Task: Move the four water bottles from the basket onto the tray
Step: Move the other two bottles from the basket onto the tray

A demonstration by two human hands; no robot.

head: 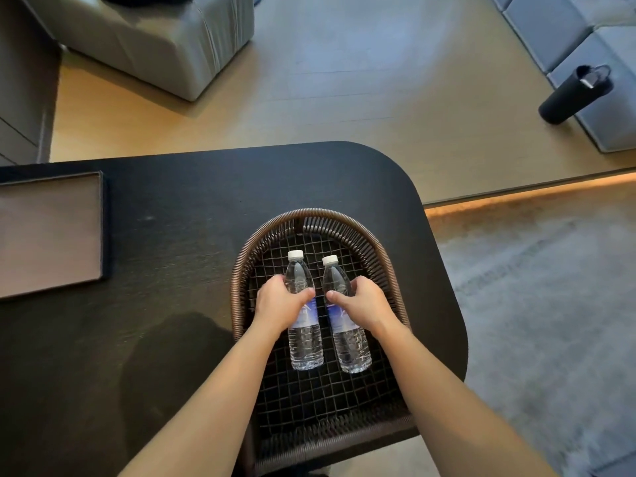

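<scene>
Two clear water bottles with white caps and blue labels lie side by side in the brown woven basket (237, 280), caps pointing away from me. My left hand (278, 304) wraps around the left bottle (304, 339) at its middle. My right hand (364, 306) wraps around the right bottle (351, 346) the same way. Both bottles still rest on the basket's mesh floor. The flat tray (51, 235), brownish inside with a dark rim, sits at the table's left edge and holds nothing that I can see; part of it is cut off by the frame.
The basket stands on a black table (172, 235) with a rounded right corner. Beyond it are a wooden floor, a grey sofa (155, 36) at the back left, grey cushions and a black flask (574, 94) at the right, and a grey carpet.
</scene>
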